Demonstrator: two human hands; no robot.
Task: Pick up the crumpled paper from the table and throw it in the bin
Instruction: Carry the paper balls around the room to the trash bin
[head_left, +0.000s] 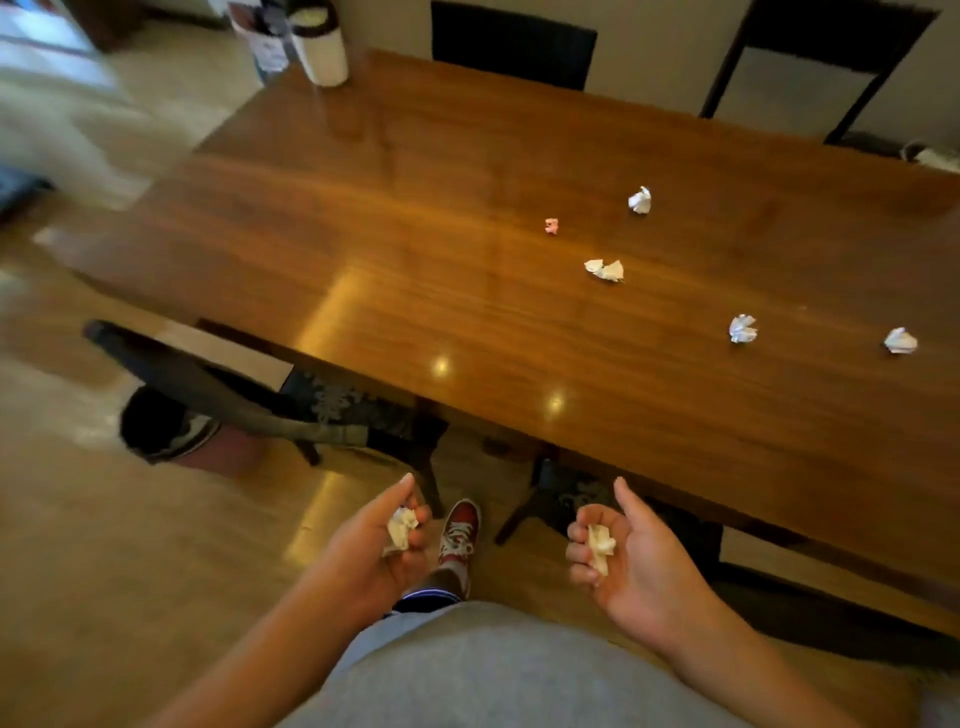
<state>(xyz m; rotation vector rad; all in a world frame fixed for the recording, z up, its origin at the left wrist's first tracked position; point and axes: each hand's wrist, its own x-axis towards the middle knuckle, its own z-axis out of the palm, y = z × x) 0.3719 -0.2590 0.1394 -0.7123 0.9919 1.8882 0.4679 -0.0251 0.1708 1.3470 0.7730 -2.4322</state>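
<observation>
White wads held, unbinned.
Left hand (369, 551) fingers loosely curl round left wad (401, 529), right hand (639, 566) round right wad (601, 545): drop risk. Chair (208, 379) screens bin (156, 423): throw may miss.

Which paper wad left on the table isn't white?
The small pink wad, just left of the far white wad. It's the smallest and the only coloured one; the rest are white.
</observation>
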